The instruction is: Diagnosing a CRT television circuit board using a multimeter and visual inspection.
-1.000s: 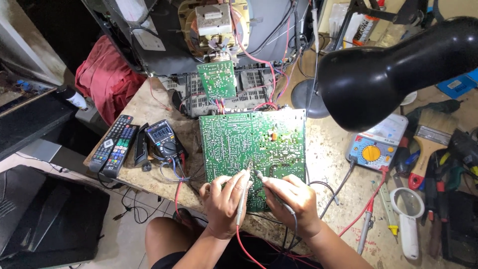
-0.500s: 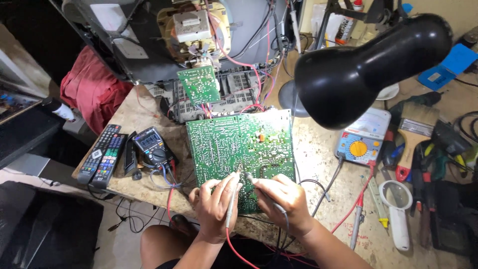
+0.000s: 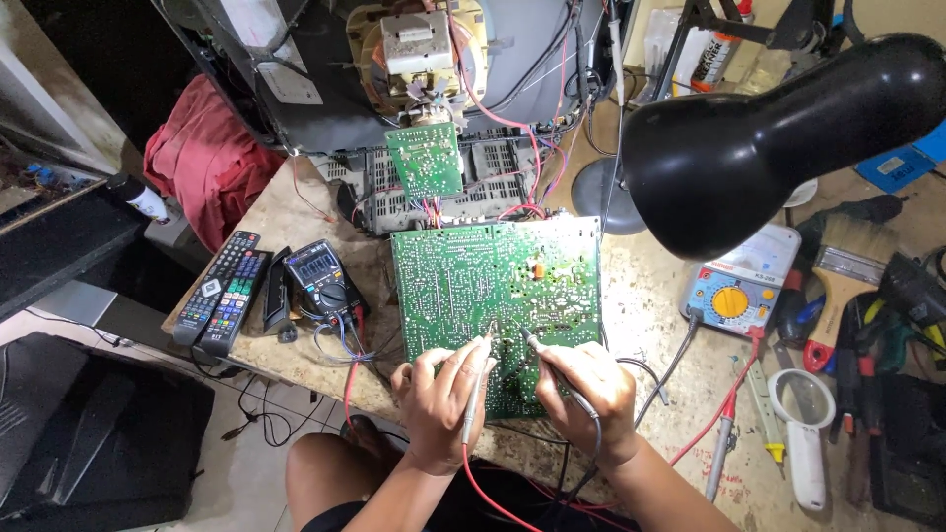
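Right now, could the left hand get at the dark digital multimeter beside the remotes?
Probably yes: the left hand is busy gripping a red-wired probe, but only bare bench and loose leads lie between it and the digital multimeter.

Left hand (image 3: 439, 394) reaching forward, palm down, fingers (image 3: 471, 357) curling in pinch grip. Right hand (image 3: 589, 392) lying just beside it, fingers bending in matching pinch. Both forearms extending up from lower edge, converging, wrists sitting close together.
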